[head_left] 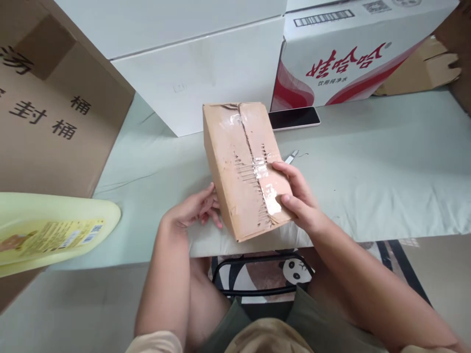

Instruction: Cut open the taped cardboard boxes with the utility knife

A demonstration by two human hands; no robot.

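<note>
Carton (pixel 230 169) sits tilted between both hands, over the cloth (pixel 368 176). Right hand (pixel 300 193) grips its right edge, digits bent onto the top face; left hand (pixel 200 206) is half curled by the opposite wall, contact unclear. Support both sides evenly; avoid pressing the split seam (pixel 247 139). Material: brown corrugated board, oblong, ragged cuts, glossy tape (pixel 273 197).
</note>
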